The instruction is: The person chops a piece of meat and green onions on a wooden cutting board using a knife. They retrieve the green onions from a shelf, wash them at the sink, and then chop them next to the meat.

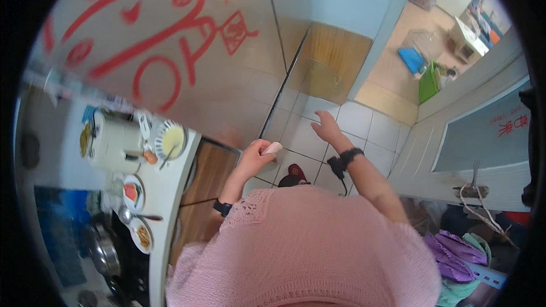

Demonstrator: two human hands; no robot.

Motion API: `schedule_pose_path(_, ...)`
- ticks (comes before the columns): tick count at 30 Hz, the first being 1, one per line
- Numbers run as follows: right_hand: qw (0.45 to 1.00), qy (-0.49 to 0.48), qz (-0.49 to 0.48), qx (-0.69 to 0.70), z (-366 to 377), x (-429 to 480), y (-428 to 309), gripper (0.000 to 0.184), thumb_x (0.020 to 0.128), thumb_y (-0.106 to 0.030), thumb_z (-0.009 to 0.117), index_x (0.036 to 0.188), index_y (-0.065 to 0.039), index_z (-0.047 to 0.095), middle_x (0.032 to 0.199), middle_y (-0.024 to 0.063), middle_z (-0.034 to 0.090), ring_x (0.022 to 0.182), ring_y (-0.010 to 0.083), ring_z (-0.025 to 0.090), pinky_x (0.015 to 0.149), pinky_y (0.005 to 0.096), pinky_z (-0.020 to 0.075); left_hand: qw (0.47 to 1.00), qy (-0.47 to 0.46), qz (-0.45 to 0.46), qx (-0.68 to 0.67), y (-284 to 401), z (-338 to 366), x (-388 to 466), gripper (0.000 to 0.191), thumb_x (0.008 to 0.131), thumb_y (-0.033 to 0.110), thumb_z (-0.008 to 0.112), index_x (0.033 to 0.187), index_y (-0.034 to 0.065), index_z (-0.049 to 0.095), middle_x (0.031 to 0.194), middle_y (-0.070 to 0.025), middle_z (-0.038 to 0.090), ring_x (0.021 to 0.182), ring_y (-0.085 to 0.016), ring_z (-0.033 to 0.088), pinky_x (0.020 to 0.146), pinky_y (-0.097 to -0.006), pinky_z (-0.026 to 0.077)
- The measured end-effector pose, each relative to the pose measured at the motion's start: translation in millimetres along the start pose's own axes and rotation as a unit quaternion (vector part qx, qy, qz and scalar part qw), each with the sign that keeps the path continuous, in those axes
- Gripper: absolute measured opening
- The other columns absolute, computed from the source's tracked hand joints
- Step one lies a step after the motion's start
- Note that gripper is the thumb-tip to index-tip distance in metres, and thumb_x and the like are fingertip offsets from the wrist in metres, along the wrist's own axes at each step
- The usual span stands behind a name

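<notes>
My left hand (pixel 254 157) is closed around a small whitish object (pixel 272 149), too indistinct to name, near the lower edge of a large shiny cabinet or refrigerator door (pixel 230 94) with red drawings on it. To the right, my right hand (pixel 327 126) reaches forward over the white floor tiles (pixel 305 133), fingers apart and nothing in them. Both wrists wear dark bands, and a black cable hangs by the right one.
On the left, a white counter (pixel 164 204) bears a white appliance (pixel 113 140), a bowl with a spoon (pixel 170 138), plates of food and a metal pan (pixel 102 251). A doorway opens at upper right. A white door (pixel 409 179) with a glass pane stands at right, above purple cloth (pixel 456 253).
</notes>
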State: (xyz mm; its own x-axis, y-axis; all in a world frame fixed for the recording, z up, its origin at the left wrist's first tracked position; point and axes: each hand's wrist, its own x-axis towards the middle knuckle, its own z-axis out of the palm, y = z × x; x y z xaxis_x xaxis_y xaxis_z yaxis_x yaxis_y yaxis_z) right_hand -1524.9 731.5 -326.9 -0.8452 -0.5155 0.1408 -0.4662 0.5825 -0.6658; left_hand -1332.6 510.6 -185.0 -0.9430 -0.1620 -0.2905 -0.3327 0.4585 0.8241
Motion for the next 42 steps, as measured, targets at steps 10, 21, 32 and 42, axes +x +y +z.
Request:
schedule_pose_path(10,0.915,-0.151,-0.232,-0.294,2.5,189.2,-25.3,0.043,0.077,-0.016,0.061,0.118,-0.008,0.054,0.131,0.0118,0.047,0.129,0.0297,0.037,0.103,0.0481,0.0325,0.992,-0.023,-0.081,-0.096,24.0,-6.5,78.1,0.028,0.081,0.011,0.066,0.106,0.0024,0.056,0.095,-0.0025,0.060,0.087,-0.011,0.055,0.078,-0.0260,0.046)
schedule_pose_path(21,0.824,-0.251,-0.405,-0.306,-4.7,244.9,4.6,0.032,0.082,-0.024,0.055,0.109,-0.009,0.059,0.113,0.0096,0.056,0.115,0.0252,0.045,0.105,0.0418,0.0260,0.901,0.278,-0.144,-0.299,91.1,79.3,135.9,0.018,0.083,0.009,0.064,0.099,0.0033,0.058,0.089,-0.0012,0.062,0.082,-0.009,0.056,0.077,-0.0241,0.044)
schedule_pose_path(32,0.835,-0.307,-0.447,-0.090,-70.8,224.3,74.3,0.030,0.077,-0.031,0.066,0.093,-0.007,0.059,0.098,0.0103,0.054,0.099,0.0272,0.048,0.085,0.0393,0.0354,0.842,0.428,-0.251,-0.214,132.7,141.3,143.2,0.027,0.082,0.013,0.066,0.105,0.0018,0.058,0.095,-0.0035,0.061,0.087,-0.012,0.055,0.080,-0.0261,0.043)
schedule_pose_path(42,0.816,-0.335,-0.469,-0.034,-138.6,169.9,138.9,0.022,0.074,-0.018,0.066,0.090,-0.007,0.056,0.092,0.0092,0.051,0.093,0.0274,0.047,0.081,0.0388,0.0370,0.906,0.328,-0.259,-0.059,50.6,168.1,217.4,0.035,0.075,0.022,0.068,0.100,-0.0009,0.062,0.092,-0.0163,0.066,0.083,-0.028,0.063,0.076,-0.0344,0.048)
